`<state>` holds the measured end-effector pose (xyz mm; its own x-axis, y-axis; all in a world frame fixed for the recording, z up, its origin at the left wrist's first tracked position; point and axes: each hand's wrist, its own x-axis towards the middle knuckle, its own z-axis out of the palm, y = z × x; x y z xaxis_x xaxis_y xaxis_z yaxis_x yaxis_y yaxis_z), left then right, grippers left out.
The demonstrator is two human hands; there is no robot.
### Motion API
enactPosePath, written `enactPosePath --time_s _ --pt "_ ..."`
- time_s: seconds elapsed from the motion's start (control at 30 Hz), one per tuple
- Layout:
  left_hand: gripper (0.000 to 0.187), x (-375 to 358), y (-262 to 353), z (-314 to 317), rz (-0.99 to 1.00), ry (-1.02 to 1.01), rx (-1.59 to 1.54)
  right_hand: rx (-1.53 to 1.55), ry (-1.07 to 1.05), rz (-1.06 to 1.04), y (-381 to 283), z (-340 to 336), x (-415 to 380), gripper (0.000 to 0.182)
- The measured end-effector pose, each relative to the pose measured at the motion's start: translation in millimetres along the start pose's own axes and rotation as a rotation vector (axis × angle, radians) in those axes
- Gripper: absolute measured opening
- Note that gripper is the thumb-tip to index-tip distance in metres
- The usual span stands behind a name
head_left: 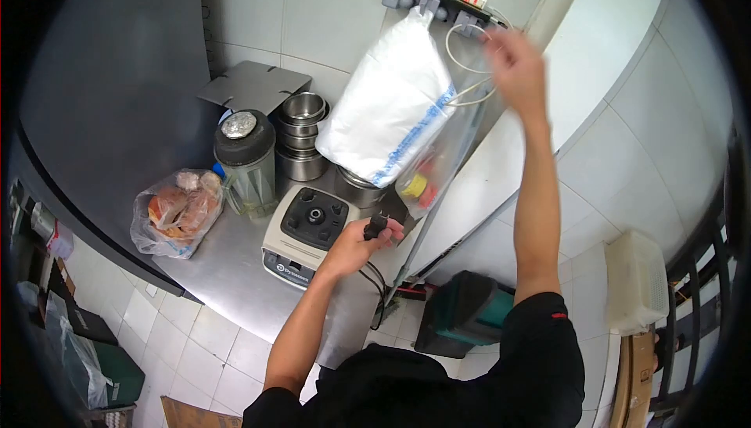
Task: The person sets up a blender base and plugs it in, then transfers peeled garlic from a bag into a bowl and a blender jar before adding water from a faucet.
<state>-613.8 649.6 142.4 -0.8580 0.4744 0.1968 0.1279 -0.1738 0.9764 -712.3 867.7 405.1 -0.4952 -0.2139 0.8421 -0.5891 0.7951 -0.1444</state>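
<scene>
- The left hand [361, 244] is closing around a black plug [375, 225], holding it just above the right front corner of the blender base [309, 232]; its black cord [379, 287] is hanging down past the front edge of the counter [235, 271].
- The right hand [516, 68] is reaching up to the wall, blurred, with fingers loosely spread near a white cord [461, 68] looping below a grey power strip [438, 1]; whether it is gripping anything cannot be told.
- The two hands are working well apart, one low at the counter, one high at the wall.
- A large white bag [387, 103] is hanging from the strip and leaning over the back of the blender base, with a clear bag [438, 170] of small coloured items just beside it on the right.
- The blender jar [246, 162] is standing upright behind and to the left of the base, next to a stack of steel bowls [303, 134].
- A plastic bag of food [176, 213] is sitting at the counter's left edge.
- Bare steel is showing in front of the base, toward the counter's near edge.
- To the right, the counter is ending against a white panel [501, 185]; a green bin [469, 311] is standing on the floor below.
</scene>
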Motion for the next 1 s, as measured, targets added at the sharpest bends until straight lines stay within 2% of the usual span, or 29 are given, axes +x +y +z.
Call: enactPosePath --time_s 0.07,0.1,0.17,0.3,0.37,0.5,0.57,0.7,0.77,0.8,0.87,0.9,0.97,1.0 --pt "0.019 1 2 5 -0.013 -0.004 -0.016 -0.024 -0.247 -0.145 -4 21 -47 0.022" --pt "0.018 2 2 8 -0.029 -0.003 -0.026 -0.032 -0.239 -0.132 6 28 -56 0.022" --pt "0.018 4 -1 13 -0.040 -0.039 -0.029 -0.294 -0.153 -0.226 24 34 -69 0.024" --pt "0.019 7 -2 24 -0.033 -0.086 -0.013 -0.451 -0.076 -0.094 53 23 -68 0.018" --pt "0.019 6 -5 29 -0.046 -0.107 -0.027 -0.854 -0.304 -0.111 60 16 -65 0.011" --pt "0.018 9 -6 35 -0.064 -0.155 0.018 -0.920 -0.354 -0.204 70 11 -54 0.014" --pt "0.017 8 -9 37 -0.071 -0.167 -0.012 -1.049 -0.455 -0.319 69 7 -49 0.017" --pt "0.018 4 -10 38 -0.035 -0.178 0.015 -1.199 -0.603 -0.293 63 1 -39 0.019" --pt "0.018 3 -14 35 -0.009 -0.178 -0.015 -1.169 -0.783 -0.069 40 -9 -32 0.024" --pt "0.018 3 -15 33 -0.006 -0.172 -0.017 -1.169 -0.782 -0.077 34 -10 -33 0.024" --pt "0.018 1 -16 29 -0.030 -0.167 -0.033 -1.048 -0.580 -0.115 25 -18 -44 0.025" --pt "0.018 1 -12 30 -0.029 -0.166 -0.038 -1.050 -0.583 -0.118 19 -25 -51 0.025" --pt "0.018 1 0 30 -0.100 -0.117 -0.064 -0.748 -0.168 -0.168 2 -39 -75 0.020" --pt "0.018 4 -2 32 -0.107 -0.119 -0.072 -0.532 -0.056 -0.109 -10 -47 -92 0.018"
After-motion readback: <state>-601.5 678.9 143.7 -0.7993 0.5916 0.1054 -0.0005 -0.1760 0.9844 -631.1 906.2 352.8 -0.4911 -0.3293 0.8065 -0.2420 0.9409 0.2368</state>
